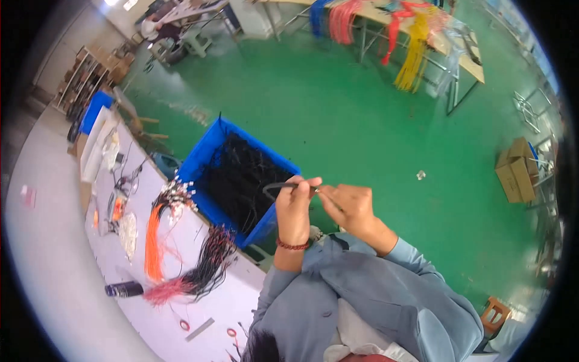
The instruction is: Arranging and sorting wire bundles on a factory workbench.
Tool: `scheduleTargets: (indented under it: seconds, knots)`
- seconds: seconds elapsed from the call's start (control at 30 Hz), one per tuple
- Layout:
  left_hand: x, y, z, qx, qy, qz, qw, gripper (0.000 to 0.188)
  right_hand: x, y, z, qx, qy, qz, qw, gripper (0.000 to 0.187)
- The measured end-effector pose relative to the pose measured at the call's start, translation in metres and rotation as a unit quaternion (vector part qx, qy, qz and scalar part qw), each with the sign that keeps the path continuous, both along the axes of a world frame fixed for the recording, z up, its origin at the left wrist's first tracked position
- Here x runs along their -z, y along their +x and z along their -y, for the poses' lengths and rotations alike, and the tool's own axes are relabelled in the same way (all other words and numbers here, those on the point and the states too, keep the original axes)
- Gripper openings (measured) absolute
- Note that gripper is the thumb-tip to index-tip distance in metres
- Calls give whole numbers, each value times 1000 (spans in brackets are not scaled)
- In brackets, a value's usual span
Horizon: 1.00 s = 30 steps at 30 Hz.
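My left hand is closed around a black cable, which bends in a loop out past its left side. Beside it, the fingers of my right hand are pinched at the cable's end, where a small shiny tip shows between the two hands. The fingertips hide most of that tip. Just beyond and left of my hands stands a blue bin, heaped with tangled black cables.
On the white table at left lie an orange wire bundle, a black and red wire bundle, a dark cylinder and tape rolls. Far across the green floor, a table carries coloured wires. A cardboard box sits at right.
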State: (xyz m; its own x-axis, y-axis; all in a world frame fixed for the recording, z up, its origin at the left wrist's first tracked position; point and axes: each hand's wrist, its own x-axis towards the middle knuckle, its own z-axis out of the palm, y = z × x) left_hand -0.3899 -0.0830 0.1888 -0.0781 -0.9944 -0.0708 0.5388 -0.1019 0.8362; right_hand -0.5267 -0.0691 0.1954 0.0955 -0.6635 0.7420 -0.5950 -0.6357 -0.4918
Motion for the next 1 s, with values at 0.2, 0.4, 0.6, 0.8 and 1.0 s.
scheduleTargets:
  seconds: [0.2,0.4,0.6,0.8,1.0]
  knots:
    - [2,6,2,32,20,-83,996,21,-1,7,5,-14,38,62,997,18]
    - [0,8,-2,47,15,-99,994,19,-5,7,1,11,7,-6,1000,18]
    - [-5,16,1,53,-60,20,997,17,-2,9,-7,-56,204,166,963,11]
    - [-6,24,11,89,-104,78,988,13,-2,8,-3,-135,431,395,800,11]
    - [-2,24,16,84,-83,98,988,10,5,7,2,-219,499,516,661,16]
